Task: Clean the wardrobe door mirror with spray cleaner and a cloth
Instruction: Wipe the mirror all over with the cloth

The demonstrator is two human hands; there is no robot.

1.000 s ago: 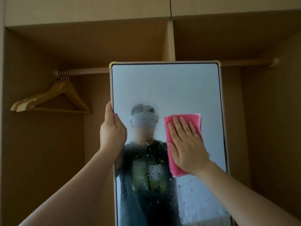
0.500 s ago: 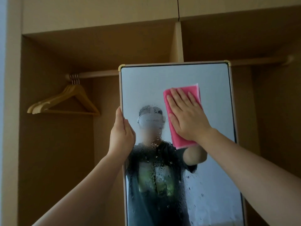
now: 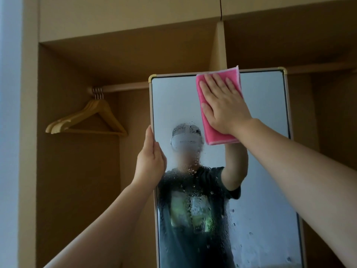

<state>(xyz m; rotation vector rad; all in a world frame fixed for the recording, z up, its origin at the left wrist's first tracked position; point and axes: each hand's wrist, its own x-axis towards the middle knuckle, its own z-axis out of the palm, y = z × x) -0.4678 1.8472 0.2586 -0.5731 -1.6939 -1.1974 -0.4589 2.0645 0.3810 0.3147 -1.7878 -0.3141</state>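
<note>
A tall mirror [image 3: 266, 171] in a pale frame with gold corners stands in front of an open wardrobe. Spray droplets cover its middle and lower glass. My right hand [image 3: 222, 102] lies flat with fingers spread on a pink cloth [image 3: 216, 137], pressing it against the glass at the mirror's top edge; the cloth's upper corner sticks over the frame. My left hand [image 3: 151, 161] grips the mirror's left edge about a third of the way down. No spray bottle is in view.
Behind the mirror is an open wooden wardrobe [image 3: 77, 180]. Several wooden hangers [image 3: 87, 120] hang on the rail [image 3: 119, 87] at upper left. A vertical divider [image 3: 219, 45] stands behind the mirror's top.
My right hand has slid the pink cloth upward, from mid-height on the glass to the top edge. My left hand has kept its grip on the left edge. The view has shifted.
</note>
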